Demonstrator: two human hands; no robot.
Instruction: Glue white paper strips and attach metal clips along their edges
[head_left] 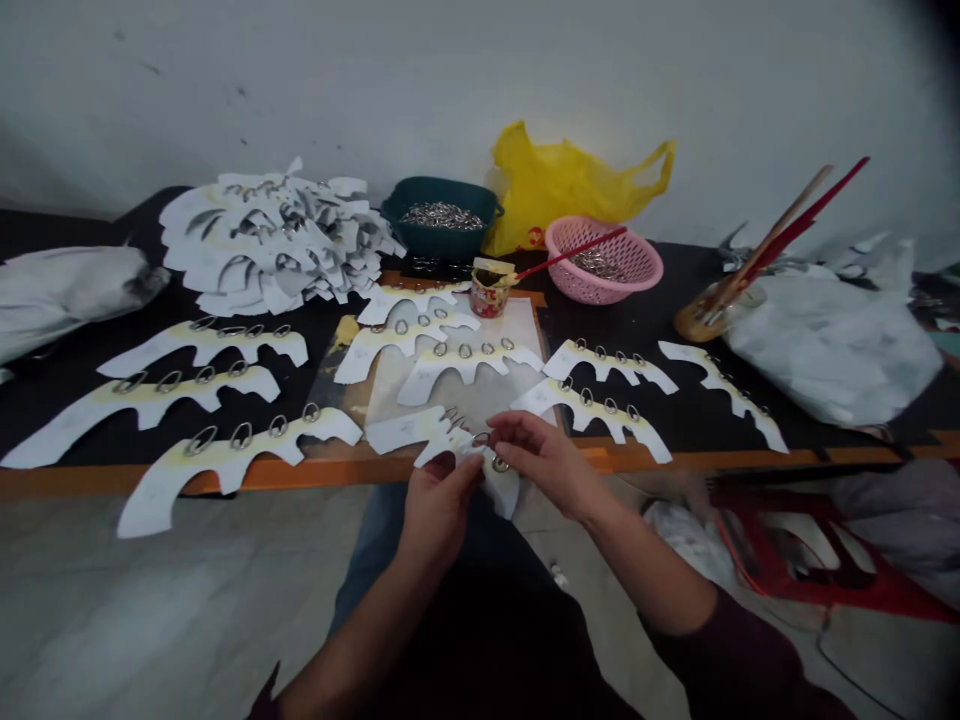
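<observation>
At the table's front edge, my left hand (439,505) pinches a white scalloped cut-out piece (401,430) by its lower edge. The piece is bent, and one end hangs over the edge. Several metal rings (454,420) stand along its strip. My right hand (551,465) has its fingers closed at a metal ring (481,438) near the right end of the piece; the fingertips partly hide the contact. Just behind lies another white piece (469,370) with rings along a yellowish strip, on a pale sheet (517,320).
Similar pieces lie left (225,450) and right (611,410). Behind are a heap of white pieces (262,240), a green basin (439,240) and pink basket (604,280) of metal parts, a small pot (490,295) with a red stick, and a yellow bag (562,180). A jar (705,315) holds sticks.
</observation>
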